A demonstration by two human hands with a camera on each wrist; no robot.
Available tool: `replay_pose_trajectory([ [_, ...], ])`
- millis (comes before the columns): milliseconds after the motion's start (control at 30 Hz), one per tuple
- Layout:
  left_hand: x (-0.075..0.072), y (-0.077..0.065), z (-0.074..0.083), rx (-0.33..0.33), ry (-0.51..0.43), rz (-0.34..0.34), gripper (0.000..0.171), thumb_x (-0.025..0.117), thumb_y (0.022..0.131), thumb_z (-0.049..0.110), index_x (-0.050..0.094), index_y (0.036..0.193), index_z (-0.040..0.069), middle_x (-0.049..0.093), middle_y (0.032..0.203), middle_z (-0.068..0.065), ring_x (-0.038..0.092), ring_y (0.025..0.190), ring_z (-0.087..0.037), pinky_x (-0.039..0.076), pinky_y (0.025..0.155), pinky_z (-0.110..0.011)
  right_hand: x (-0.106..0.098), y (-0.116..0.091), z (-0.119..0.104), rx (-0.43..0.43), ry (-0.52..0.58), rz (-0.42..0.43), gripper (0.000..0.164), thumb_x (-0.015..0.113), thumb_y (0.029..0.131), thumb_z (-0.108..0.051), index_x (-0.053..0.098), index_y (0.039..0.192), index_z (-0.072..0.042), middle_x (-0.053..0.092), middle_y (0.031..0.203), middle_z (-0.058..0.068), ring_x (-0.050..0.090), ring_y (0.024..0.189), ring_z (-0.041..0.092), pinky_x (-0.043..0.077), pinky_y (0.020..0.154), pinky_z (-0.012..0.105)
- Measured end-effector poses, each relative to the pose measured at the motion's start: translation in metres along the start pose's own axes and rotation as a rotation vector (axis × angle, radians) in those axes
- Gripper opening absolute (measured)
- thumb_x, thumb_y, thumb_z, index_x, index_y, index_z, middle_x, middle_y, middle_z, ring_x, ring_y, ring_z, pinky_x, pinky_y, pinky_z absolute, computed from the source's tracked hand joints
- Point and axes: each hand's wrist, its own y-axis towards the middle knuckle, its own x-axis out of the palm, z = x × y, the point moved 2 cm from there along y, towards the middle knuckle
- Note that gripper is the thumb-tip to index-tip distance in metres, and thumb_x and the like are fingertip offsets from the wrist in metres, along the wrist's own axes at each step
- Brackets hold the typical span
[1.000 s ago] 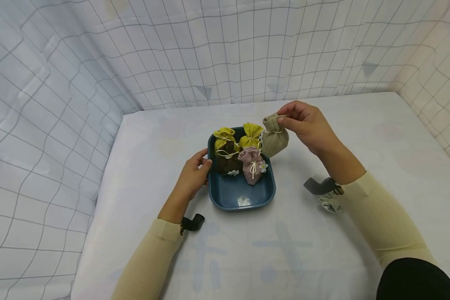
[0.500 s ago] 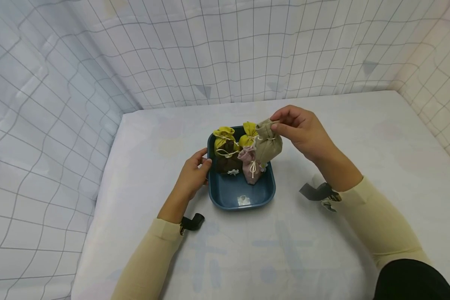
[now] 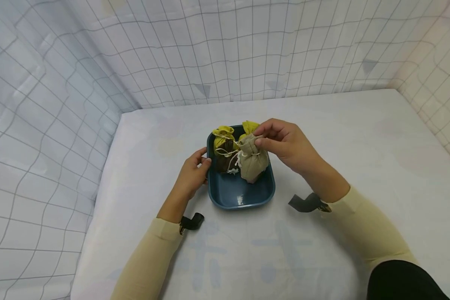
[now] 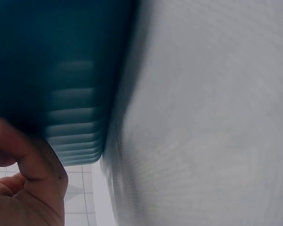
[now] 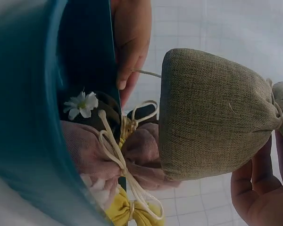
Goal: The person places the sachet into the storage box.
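My right hand point(image 3: 290, 146) pinches the gathered neck of a beige linen drawstring pouch point(image 3: 253, 166), holding it above the blue plastic tub point(image 3: 241, 199). The pouch hangs over a pink pouch point(image 5: 92, 148), which it hides in the head view; the right wrist view shows the pink one's cream bow. Also in the tub are a brown pouch point(image 3: 223, 163), a yellow pouch point(image 3: 223, 132) and a second yellow pouch point(image 3: 249, 126), partly covered. My left hand point(image 3: 191, 174) grips the tub's left wall, thumb at the rim and fingers outside.
The tub stands on a white-covered table point(image 3: 150, 166). A white grid-patterned curtain point(image 3: 247, 54) hangs behind it and at both sides. A white flower point(image 5: 82, 106) sits on the brown pouch. A black band with a camera point(image 3: 305, 203) is on my right wrist.
My right hand has carried the beige pouch left and nearer, from the tub's right edge to over the pink pouch. My left hand has stayed on the tub.
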Motion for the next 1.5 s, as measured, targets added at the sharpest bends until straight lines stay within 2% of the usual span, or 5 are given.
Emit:
replay_pose_trajectory([
  [667,0.000,0.001,-0.001,0.007,-0.014,-0.007,0.048,0.049,0.105,0.019,0.041,0.152,0.015,0.054,0.105,-0.012,0.053,0.066,-0.017,0.051,0.052,-0.028,0.052,-0.009,0.023,0.063,-0.118,-0.083,0.014,0.068,0.093,-0.007,0.068,0.106,-0.004,0.067,0.100,0.005,0.063,0.083,0.020,0.054,0.064,0.030],
  [767,0.000,0.001,-0.001,0.005,-0.015,-0.007,0.048,0.049,0.105,0.020,0.041,0.152,0.015,0.054,0.105,-0.011,0.054,0.066,-0.017,0.051,0.052,-0.027,0.057,-0.010,0.027,0.062,-0.125,-0.099,0.014,0.069,0.093,-0.008,0.068,0.106,-0.005,0.065,0.102,0.005,0.064,0.086,0.020,0.055,0.069,0.030],
  [1167,-0.001,0.001,-0.001,-0.006,-0.007,-0.005,0.048,0.049,0.105,0.020,0.041,0.152,0.015,0.054,0.105,-0.012,0.055,0.069,-0.018,0.053,0.054,-0.028,0.069,-0.015,0.040,0.084,-0.147,-0.159,0.013,0.071,0.092,-0.008,0.069,0.104,-0.008,0.066,0.100,0.001,0.063,0.087,0.017,0.055,0.073,0.031],
  [1333,-0.001,0.001,-0.002,-0.011,-0.010,-0.009,0.049,0.049,0.104,0.020,0.040,0.152,0.016,0.054,0.106,-0.011,0.055,0.070,-0.018,0.053,0.054,-0.028,0.072,-0.016,0.050,0.094,-0.224,-0.215,0.015,0.071,0.093,-0.013,0.067,0.108,-0.010,0.067,0.097,-0.002,0.062,0.089,0.014,0.053,0.074,0.031],
  [1500,-0.001,0.001,0.000,-0.007,-0.011,-0.004,0.049,0.049,0.104,0.021,0.040,0.152,0.016,0.055,0.106,-0.012,0.056,0.070,-0.019,0.053,0.054,-0.028,0.067,-0.015,0.051,0.105,-0.281,-0.232,0.019,0.070,0.094,-0.015,0.065,0.112,-0.010,0.067,0.106,-0.001,0.063,0.096,0.012,0.054,0.082,0.032],
])
